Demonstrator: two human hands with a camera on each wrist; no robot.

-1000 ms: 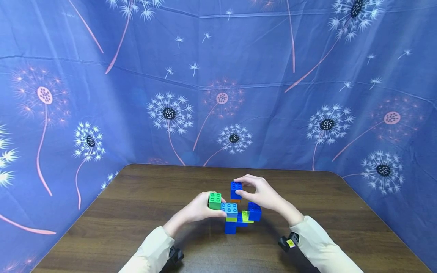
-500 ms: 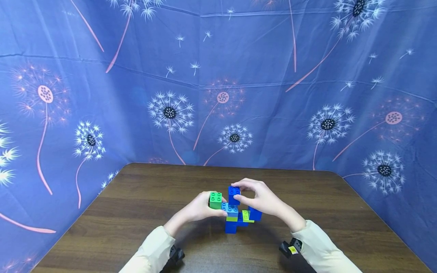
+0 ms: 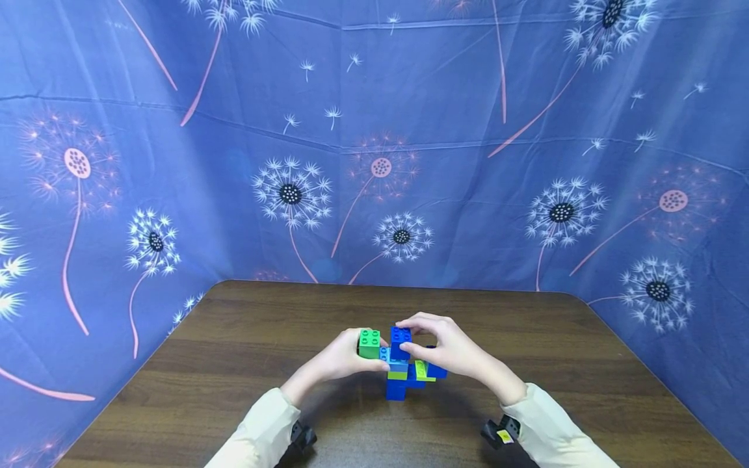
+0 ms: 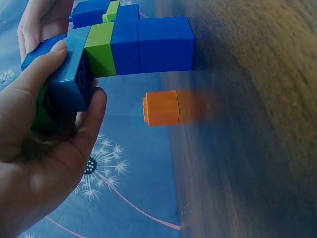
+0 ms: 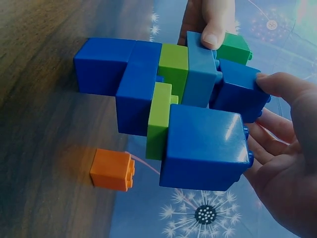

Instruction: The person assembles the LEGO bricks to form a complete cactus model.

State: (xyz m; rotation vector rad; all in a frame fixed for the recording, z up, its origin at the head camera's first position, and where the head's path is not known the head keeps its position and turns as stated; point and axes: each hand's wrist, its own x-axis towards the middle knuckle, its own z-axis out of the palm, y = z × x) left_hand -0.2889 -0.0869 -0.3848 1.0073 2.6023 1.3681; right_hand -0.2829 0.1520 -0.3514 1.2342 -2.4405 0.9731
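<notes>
My left hand (image 3: 342, 357) steadies a structure of toy building bricks, its thumb on the light blue brick (image 5: 200, 74) and its fingers behind. A green brick (image 3: 369, 344) rises at the structure's left end. Between thumb and fingers, my right hand (image 3: 450, 342) pinches a dark blue brick (image 5: 237, 89) over the light blue one's right part. Some light blue studs show beside it; whether it is fully seated I cannot tell. Below are a lime brick (image 4: 100, 49), blue bricks (image 5: 138, 84), a thin lime brick (image 5: 158, 121) and another blue brick (image 5: 205, 144) on the right.
A loose orange brick (image 5: 111, 168) stands on the brown wooden table (image 3: 263, 325) behind the structure, hidden in the head view. Blue dandelion-print cloth (image 3: 468, 195) hangs around the table's far and side edges. Wrist cameras (image 3: 500, 432) sit under both sleeves.
My right hand has brought the dark blue brick down and slightly left, from above the orange brick onto the light blue brick. My left hand has stayed in place.
</notes>
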